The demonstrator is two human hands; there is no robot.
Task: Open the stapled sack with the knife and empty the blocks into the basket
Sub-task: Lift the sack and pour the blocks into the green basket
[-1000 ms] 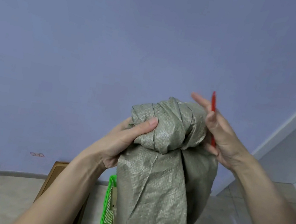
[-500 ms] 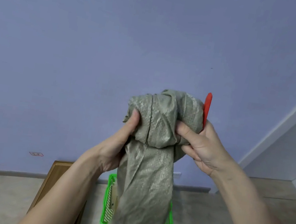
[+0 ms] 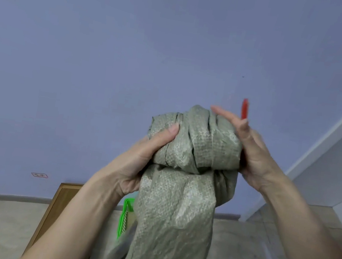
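Observation:
A grey-green woven sack (image 3: 176,207) hangs in front of me, its upper end bunched into a thick roll. My left hand (image 3: 154,146) grips the left side of that roll, thumb pressed into the cloth. My right hand (image 3: 250,154) lies against the roll's right side with fingers stretched out, and holds the red knife (image 3: 244,108) against its palm; only the red tip shows above the fingers. Below and behind the sack sits the green basket (image 3: 124,217), mostly hidden. No blocks are visible.
A wooden board or table edge (image 3: 52,207) stands at lower left beside the basket. The floor is pale concrete, with a blue wall behind and a white corner or doorway (image 3: 328,153) to the right.
My right hand has let go of its pinch on the roll and spread its fingers flat against the right side. The sack has swung a little, covering more of the basket.

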